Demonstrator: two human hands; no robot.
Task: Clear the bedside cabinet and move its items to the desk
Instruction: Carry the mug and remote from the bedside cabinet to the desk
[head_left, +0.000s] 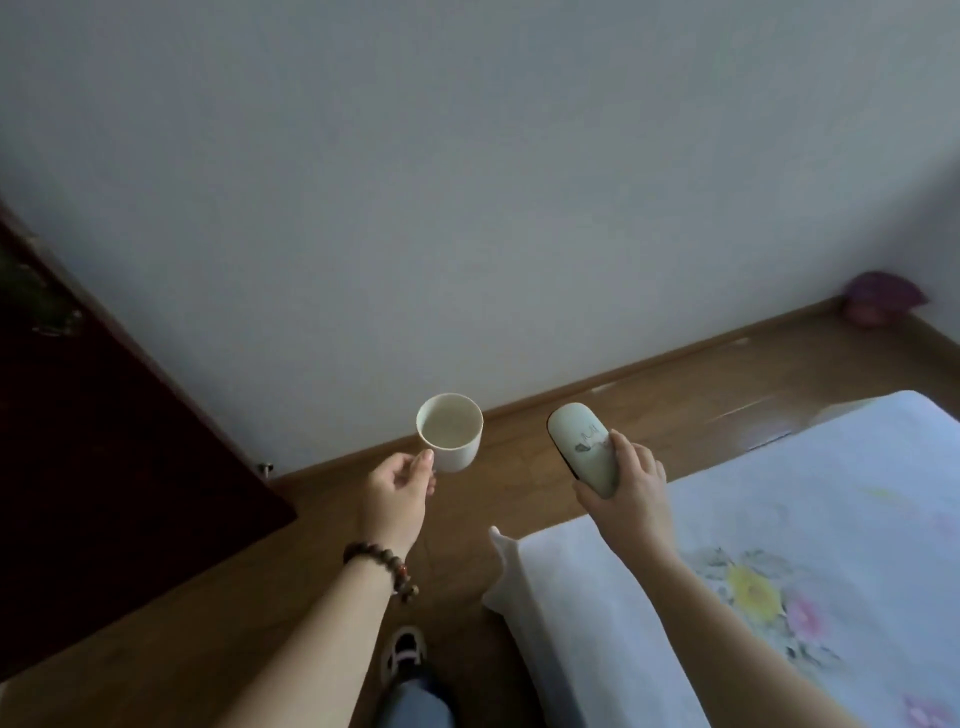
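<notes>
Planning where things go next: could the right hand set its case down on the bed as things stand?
Probably yes: the right hand holds the pale case just beside the bed, whose nearby flowered cover looks bare.

The one camera sits on my head, looking forward and down, close over my arms, toward the wall (467, 182) and floor (675, 395).

The left hand (395, 488) holds a white cup (450, 432) by its side, fingers (423, 460) pinched at the handle, mouth up, out over the wooden floor (208, 649). The right hand (626, 486) grips a pale oval case (584, 449) above the near corner of the bed (779, 519), whose sheet is flowered. A bead bracelet (384, 566) rings the left wrist. A dark door (104, 467) stands at left, and one shoe (404, 652) shows below.
</notes>
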